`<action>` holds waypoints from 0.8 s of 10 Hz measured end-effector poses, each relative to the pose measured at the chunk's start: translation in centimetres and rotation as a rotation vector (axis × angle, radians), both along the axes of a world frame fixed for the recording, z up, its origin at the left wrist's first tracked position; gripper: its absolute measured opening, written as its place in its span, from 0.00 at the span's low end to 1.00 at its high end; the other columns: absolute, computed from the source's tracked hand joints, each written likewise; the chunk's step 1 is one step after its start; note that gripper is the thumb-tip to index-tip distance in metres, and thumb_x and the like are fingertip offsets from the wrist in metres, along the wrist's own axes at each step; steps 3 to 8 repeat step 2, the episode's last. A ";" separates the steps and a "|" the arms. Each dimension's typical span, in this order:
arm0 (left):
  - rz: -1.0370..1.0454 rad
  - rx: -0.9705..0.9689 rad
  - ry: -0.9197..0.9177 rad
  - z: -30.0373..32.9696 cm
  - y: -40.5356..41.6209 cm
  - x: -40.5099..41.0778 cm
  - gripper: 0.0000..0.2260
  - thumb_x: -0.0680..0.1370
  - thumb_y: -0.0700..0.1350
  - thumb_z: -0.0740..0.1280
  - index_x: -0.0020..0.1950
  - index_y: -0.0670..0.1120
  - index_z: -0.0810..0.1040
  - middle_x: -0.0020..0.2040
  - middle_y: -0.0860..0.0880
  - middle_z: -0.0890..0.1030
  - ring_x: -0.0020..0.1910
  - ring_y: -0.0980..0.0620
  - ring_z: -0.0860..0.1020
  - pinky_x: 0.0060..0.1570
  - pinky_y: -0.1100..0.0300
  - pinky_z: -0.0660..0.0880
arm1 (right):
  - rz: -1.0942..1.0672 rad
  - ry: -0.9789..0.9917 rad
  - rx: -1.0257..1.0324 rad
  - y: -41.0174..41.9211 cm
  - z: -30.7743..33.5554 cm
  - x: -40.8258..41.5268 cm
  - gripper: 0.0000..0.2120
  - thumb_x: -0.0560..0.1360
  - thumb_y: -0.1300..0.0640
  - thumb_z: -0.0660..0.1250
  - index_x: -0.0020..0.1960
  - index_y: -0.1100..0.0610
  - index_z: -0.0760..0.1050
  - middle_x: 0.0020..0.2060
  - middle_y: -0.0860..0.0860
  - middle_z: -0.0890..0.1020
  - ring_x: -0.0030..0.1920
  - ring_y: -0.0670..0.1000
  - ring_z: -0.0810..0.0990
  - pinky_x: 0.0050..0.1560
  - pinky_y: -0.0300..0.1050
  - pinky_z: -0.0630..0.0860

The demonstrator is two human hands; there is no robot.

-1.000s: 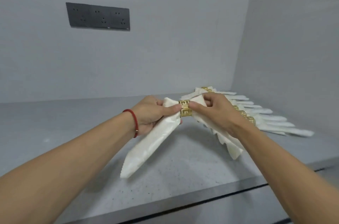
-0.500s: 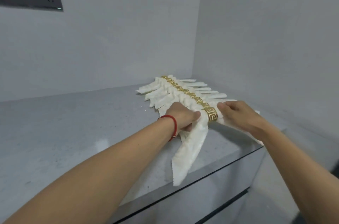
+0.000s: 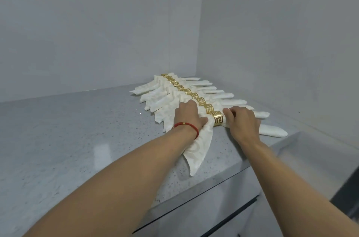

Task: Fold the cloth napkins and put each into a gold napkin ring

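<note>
**Newest ringed napkin joins the near end of the row**

Most of the job looks done from where I stand. A row of ringed napkins [image 3: 174,93] runs along the grey table [image 3: 68,139] towards the corner of the wall, each cream cloth gathered through a gold band, the bands lined up in a neat diagonal. I count about nine or ten bands, though the far ones crowd together and I cannot be sure.

The nearest napkin [image 3: 198,149] lies at the front of that row, already threaded through its gold ring [image 3: 218,118]. The left hand [image 3: 187,115], with a red string bracelet [image 3: 187,127] at the wrist, has its fingers curled round the cloth just left of the ring. The right hand [image 3: 242,122] grips the other side of the cloth, touching the ring's edge. The long tail of the napkin points back towards the table's front edge, more askew than its neighbours.

I judge this to be the setting-down of a finished piece. No loose napkins or spare rings show anywhere in view, so whether more remain I cannot tell.
</note>
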State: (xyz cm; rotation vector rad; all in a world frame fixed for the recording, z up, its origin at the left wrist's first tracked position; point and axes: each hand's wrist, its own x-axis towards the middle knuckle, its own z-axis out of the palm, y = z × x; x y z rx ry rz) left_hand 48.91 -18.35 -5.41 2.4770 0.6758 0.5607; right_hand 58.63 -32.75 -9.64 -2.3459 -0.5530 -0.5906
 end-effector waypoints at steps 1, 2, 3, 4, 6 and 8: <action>-0.002 -0.010 -0.006 0.3 0.2 -1.3 0.15 0.72 0.53 0.73 0.43 0.41 0.80 0.43 0.42 0.83 0.46 0.42 0.81 0.46 0.51 0.79 | -0.062 -0.059 0.068 0.3 0.3 -0.5 0.18 0.84 0.48 0.56 0.50 0.56 0.80 0.48 0.53 0.81 0.52 0.58 0.76 0.56 0.58 0.70; -0.012 -0.060 -0.162 0.6 0.9 -4.2 0.10 0.74 0.46 0.69 0.38 0.41 0.80 0.36 0.45 0.82 0.42 0.47 0.80 0.43 0.53 0.79 | -0.013 -0.101 0.310 -0.5 0.8 -1.7 0.13 0.84 0.55 0.55 0.47 0.58 0.75 0.46 0.54 0.79 0.48 0.56 0.74 0.50 0.53 0.68; -0.012 -0.060 -0.162 0.6 0.9 -4.2 0.10 0.74 0.46 0.69 0.38 0.41 0.80 0.36 0.45 0.82 0.42 0.47 0.80 0.43 0.53 0.79 | -0.013 -0.101 0.310 -0.5 0.8 -1.7 0.13 0.84 0.55 0.55 0.47 0.58 0.75 0.46 0.54 0.79 0.48 0.56 0.74 0.50 0.53 0.68; -0.012 -0.060 -0.162 0.6 0.9 -4.2 0.10 0.74 0.46 0.69 0.38 0.41 0.80 0.36 0.45 0.82 0.42 0.47 0.80 0.43 0.53 0.79 | -0.013 -0.101 0.310 -0.5 0.8 -1.7 0.13 0.84 0.55 0.55 0.47 0.58 0.75 0.46 0.54 0.79 0.48 0.56 0.74 0.50 0.53 0.68; -0.012 -0.060 -0.162 0.6 0.9 -4.2 0.10 0.74 0.46 0.69 0.38 0.41 0.80 0.36 0.45 0.82 0.42 0.47 0.80 0.43 0.53 0.79 | -0.013 -0.101 0.310 -0.5 0.8 -1.7 0.13 0.84 0.55 0.55 0.47 0.58 0.75 0.46 0.54 0.79 0.48 0.56 0.74 0.50 0.53 0.68; -0.012 -0.060 -0.162 0.6 0.9 -4.2 0.10 0.74 0.46 0.69 0.38 0.41 0.80 0.36 0.45 0.82 0.42 0.47 0.80 0.43 0.53 0.79 | -0.013 -0.101 0.310 -0.5 0.8 -1.7 0.13 0.84 0.55 0.55 0.47 0.58 0.75 0.46 0.54 0.79 0.48 0.56 0.74 0.50 0.53 0.68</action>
